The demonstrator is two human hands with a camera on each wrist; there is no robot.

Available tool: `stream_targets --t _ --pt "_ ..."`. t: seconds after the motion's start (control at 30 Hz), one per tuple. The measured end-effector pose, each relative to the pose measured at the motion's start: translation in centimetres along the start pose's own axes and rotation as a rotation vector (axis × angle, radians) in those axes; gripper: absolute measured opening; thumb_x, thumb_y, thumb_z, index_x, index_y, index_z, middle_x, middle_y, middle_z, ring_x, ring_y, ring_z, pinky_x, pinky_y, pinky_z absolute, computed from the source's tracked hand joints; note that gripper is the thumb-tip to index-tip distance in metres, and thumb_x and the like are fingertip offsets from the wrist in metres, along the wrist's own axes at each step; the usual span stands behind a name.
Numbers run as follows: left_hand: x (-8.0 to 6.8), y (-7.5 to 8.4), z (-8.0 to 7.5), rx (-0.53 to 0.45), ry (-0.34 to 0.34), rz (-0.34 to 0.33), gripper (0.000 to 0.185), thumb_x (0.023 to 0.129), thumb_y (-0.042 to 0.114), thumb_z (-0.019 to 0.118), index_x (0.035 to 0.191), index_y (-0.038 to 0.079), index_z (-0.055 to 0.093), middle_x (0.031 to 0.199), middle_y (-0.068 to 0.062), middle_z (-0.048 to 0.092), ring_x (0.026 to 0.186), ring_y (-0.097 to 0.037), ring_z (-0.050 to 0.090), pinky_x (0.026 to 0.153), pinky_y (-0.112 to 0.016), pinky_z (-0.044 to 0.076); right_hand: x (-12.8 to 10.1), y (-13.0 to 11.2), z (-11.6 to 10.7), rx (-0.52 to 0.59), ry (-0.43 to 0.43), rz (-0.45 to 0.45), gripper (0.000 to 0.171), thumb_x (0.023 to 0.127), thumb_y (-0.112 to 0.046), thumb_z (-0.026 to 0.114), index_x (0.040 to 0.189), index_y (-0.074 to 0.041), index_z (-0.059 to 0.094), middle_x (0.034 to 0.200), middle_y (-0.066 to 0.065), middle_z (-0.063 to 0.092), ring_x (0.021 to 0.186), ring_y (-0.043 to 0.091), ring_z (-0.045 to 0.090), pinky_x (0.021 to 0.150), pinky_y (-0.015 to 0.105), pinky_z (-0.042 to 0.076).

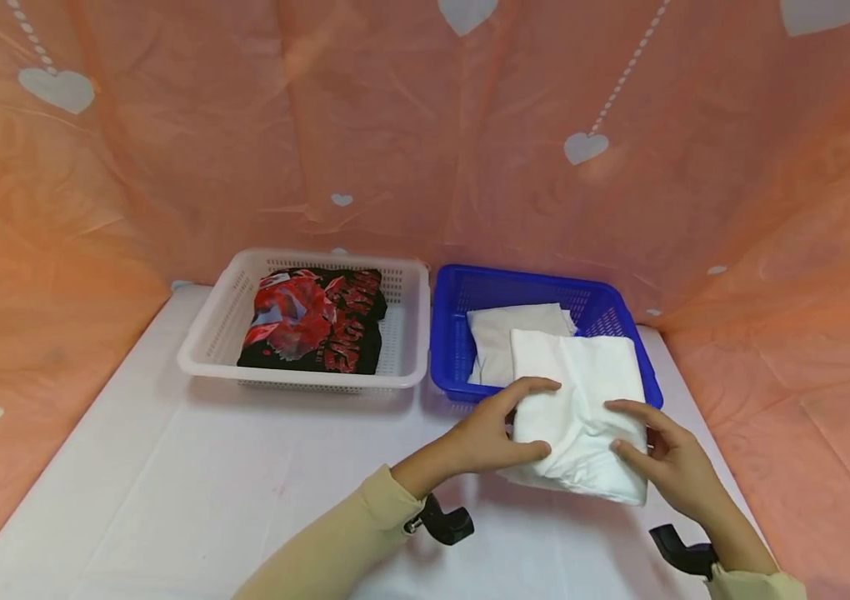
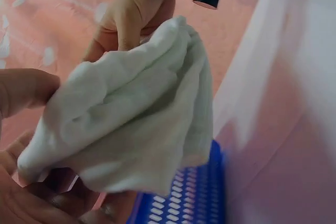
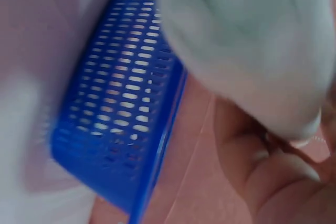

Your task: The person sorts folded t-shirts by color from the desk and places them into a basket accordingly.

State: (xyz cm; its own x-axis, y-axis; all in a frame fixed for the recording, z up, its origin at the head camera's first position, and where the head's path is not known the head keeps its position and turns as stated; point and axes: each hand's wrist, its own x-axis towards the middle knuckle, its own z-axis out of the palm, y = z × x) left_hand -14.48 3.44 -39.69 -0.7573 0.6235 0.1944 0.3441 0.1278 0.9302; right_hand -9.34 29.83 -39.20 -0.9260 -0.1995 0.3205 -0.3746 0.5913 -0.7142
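A folded white cloth garment (image 1: pixel 582 408) is held up between both hands, overlapping the near side of the blue basket (image 1: pixel 458 333) in the head view. My left hand (image 1: pixel 496 429) grips its left edge, thumb on the near face. On the opposite edge my right hand (image 1: pixel 668 458) grips it with thumb and fingers. Loose folds of the white garment (image 2: pixel 131 114) hang between the hands in the left wrist view. Inside the blue basket lies a folded off-white cloth (image 1: pixel 492 329), partly hidden behind the held garment. The right wrist view shows the blue basket's slotted wall (image 3: pixel 121 77) beside the cloth.
Left of the blue basket stands a white basket (image 1: pixel 207 333) holding a folded black garment with a red print (image 1: pixel 312 321). Both sit on a white tabletop (image 1: pixel 245 483). An orange curtain with pale hearts (image 1: pixel 395 125) surrounds the back and sides.
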Motion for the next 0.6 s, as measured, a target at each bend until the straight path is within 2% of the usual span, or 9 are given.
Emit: stream_targets --t 0.2,0.33,0.47,0.6 --pt "1.5 0.1 -1.8 -0.083 0.082 -0.018 0.071 0.076 0.004 0.076 0.139 0.019 0.046 0.128 -0.010 0.055 0.085 -0.007 0.058 0.070 -0.018 0.051 3.1 -0.3 -0.1 -0.041 0.117 -0.021 0.041 0.081 0.010 0.069 0.120 -0.004 0.063 0.092 -0.015 0.056 0.060 0.000 0.048 0.049 0.018 0.042" --pt "2.9 0.0 -2.9 -0.094 0.174 -0.028 0.068 0.077 0.000 0.075 0.137 0.016 0.048 0.125 -0.012 0.057 0.081 -0.009 0.058 0.068 -0.020 0.051 5.0 -0.2 -0.3 0.000 0.100 -0.054 0.050 0.078 0.013 0.069 0.125 0.000 0.059 0.096 -0.012 0.054 0.065 0.001 0.050 0.054 0.015 0.044" --pt "4.3 -0.5 -3.9 -0.073 0.247 -0.051 0.064 0.079 0.000 0.074 0.136 0.015 0.050 0.120 -0.013 0.058 0.085 -0.013 0.059 0.067 -0.019 0.051 6.8 0.1 -0.5 0.026 0.070 -0.011 0.057 0.076 0.011 0.071 0.130 -0.001 0.055 0.096 -0.004 0.050 0.071 0.002 0.051 0.059 0.012 0.045" --pt "5.7 -1.4 -4.4 -0.003 0.302 -0.072 0.061 0.081 0.004 0.074 0.136 0.017 0.051 0.130 -0.009 0.056 0.093 -0.019 0.059 0.072 -0.021 0.049 8.5 0.8 -0.3 0.002 0.116 0.049 0.046 0.080 0.004 0.072 0.124 -0.003 0.060 0.087 0.002 0.043 0.069 0.004 0.043 0.055 0.014 0.038"
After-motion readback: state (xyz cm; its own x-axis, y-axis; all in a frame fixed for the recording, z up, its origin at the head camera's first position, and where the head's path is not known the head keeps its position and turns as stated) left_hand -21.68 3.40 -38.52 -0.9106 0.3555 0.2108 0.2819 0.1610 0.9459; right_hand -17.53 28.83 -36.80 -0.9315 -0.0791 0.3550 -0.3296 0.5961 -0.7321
